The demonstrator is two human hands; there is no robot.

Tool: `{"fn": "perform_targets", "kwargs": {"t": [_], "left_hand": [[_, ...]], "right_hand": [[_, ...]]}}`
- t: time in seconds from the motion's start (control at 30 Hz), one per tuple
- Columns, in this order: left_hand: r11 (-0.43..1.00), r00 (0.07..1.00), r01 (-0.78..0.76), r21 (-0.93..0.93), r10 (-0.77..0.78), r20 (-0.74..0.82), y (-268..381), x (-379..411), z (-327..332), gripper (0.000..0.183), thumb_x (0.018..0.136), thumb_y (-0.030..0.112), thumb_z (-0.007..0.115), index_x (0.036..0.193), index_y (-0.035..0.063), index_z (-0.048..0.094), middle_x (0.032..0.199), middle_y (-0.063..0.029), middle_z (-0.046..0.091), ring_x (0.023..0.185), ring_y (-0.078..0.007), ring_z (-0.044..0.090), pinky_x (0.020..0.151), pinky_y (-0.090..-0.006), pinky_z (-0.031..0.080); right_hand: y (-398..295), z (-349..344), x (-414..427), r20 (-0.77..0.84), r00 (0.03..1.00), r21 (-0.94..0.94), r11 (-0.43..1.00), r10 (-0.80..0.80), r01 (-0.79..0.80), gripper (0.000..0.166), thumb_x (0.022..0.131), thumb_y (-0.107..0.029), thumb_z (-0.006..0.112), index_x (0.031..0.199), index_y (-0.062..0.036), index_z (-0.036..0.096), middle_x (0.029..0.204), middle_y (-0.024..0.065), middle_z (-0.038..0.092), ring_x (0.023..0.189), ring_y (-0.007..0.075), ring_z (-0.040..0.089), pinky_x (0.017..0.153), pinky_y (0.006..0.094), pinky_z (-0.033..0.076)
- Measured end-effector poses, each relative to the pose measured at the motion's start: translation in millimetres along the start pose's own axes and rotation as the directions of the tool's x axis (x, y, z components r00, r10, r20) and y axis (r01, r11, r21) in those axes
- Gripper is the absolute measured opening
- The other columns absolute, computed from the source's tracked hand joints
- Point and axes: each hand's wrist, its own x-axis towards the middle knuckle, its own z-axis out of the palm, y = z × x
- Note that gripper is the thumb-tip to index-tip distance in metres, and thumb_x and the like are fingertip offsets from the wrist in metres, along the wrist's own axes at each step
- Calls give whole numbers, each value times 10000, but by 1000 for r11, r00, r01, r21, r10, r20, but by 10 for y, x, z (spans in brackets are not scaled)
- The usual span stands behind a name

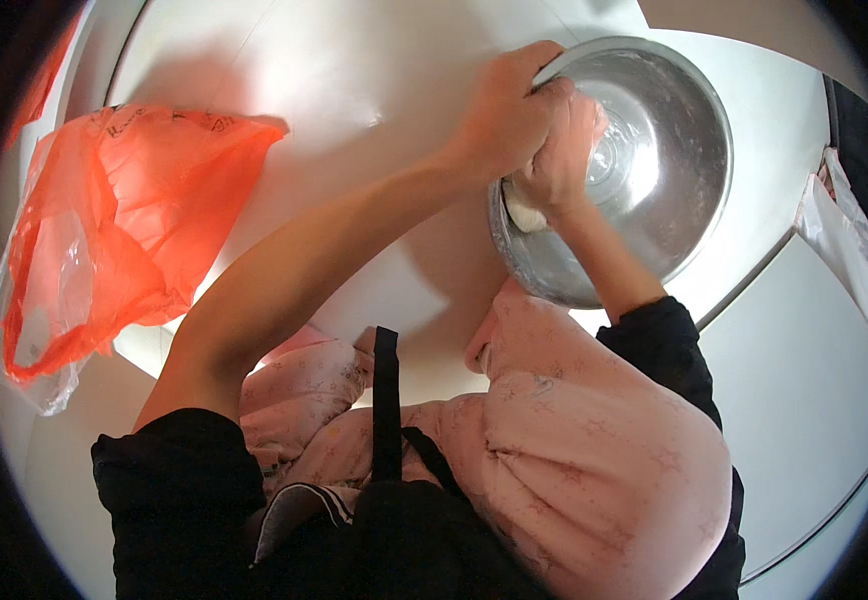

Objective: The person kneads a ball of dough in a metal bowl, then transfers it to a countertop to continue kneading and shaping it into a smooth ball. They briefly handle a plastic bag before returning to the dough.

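A steel mixing bowl with pale smears on its inner wall stands on the floor at upper right, tilted towards the left. My left hand grips its left rim, fingers curled over the edge. Inside, against the left wall, lies a lump of whitish dough, partly hidden. My right hand is clenched on the dough, close to my left hand. Its fingers are partly covered from view.
On the left lies an orange plastic bag with a clear plastic bag around it. My pink star-print trouser leg is close below the bowl. A white panel and a whitish plastic bag are at the right. A black strap hangs before me.
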Motion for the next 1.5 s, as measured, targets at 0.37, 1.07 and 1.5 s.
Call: {"fn": "perform_targets", "kwargs": {"t": [0.37,1.07,1.5], "left_hand": [[986,995,-66,154,77,-67,78,175,-4,201,824,126,565,927,-40,612,810,-209,649,740,-323,621,703,-399,481],[991,999,-23,134,19,27,11,173,-4,222,863,151,604,990,-28,637,762,-122,641,692,-188,575,669,-331,475],[989,999,10,148,-17,44,97,92,-25,224,868,145,608,997,-33,648,815,-87,666,759,-138,595,725,-295,485]], "right_hand": [[516,-1,434,-134,985,0,994,-110,111,168,883,-198,502,854,-43,560,842,166,545,832,394,505,742,458,386],[-429,-444,-248,80,976,-87,977,202,-195,398,860,-247,590,1196,-45,520,1254,214,463,1189,398,389,999,530,241],[331,72,269,-257,956,-63,985,138,-160,96,832,-149,539,803,-59,549,747,155,565,750,364,522,702,449,375]]}}
